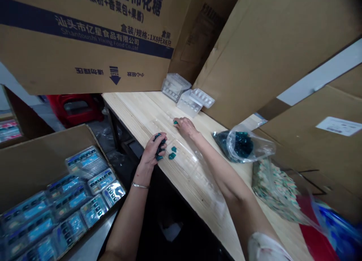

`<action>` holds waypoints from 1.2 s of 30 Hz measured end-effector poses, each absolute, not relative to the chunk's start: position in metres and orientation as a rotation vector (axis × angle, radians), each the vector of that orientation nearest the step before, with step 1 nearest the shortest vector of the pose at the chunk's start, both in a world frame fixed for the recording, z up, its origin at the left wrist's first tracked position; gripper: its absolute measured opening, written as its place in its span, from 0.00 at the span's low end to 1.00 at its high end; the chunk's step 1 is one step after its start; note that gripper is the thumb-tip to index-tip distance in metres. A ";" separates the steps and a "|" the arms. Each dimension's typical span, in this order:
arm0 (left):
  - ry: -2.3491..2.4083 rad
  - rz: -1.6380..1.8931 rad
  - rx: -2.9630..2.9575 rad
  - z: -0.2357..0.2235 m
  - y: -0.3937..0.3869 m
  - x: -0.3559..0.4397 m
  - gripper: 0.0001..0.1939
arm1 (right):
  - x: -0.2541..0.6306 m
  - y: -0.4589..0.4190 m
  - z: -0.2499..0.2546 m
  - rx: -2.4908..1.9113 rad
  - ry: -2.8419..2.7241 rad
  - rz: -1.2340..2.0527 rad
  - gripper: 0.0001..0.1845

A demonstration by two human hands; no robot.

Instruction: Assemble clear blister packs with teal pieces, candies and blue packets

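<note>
My left hand (pixel 153 148) is curled shut on a clump of small teal pieces (pixel 160 145) at the near edge of the wooden table (pixel 135 106). Two loose teal pieces (pixel 172 153) lie just right of it. My right hand (pixel 185 126) reaches farther along the table and pinches one teal piece (pixel 175 122) at its fingertips. Both hands rest over a clear plastic tray (pixel 195 163) with rows of small pockets, which lies flat on the wood and is hard to see.
A clear bag of teal pieces (pixel 239 145) lies to the right, a bag of printed cards (pixel 275 191) nearer. Stacked clear trays (pixel 186 97) sit at the table's far end. Cardboard boxes (pixel 85 38) loom overhead and right. A carton of filled blue packs (pixel 65 204) stands lower left.
</note>
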State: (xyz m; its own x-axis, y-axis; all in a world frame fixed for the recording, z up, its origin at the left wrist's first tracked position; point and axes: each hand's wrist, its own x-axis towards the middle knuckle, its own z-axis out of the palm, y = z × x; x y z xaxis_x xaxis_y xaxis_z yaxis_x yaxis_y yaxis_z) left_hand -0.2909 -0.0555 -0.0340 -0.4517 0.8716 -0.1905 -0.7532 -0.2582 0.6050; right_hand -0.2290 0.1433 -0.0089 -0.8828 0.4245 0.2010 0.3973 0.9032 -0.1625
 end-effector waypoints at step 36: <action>0.786 1.933 0.235 -0.038 -0.055 -0.289 0.18 | -0.258 0.152 -0.003 -0.820 -2.653 0.049 0.13</action>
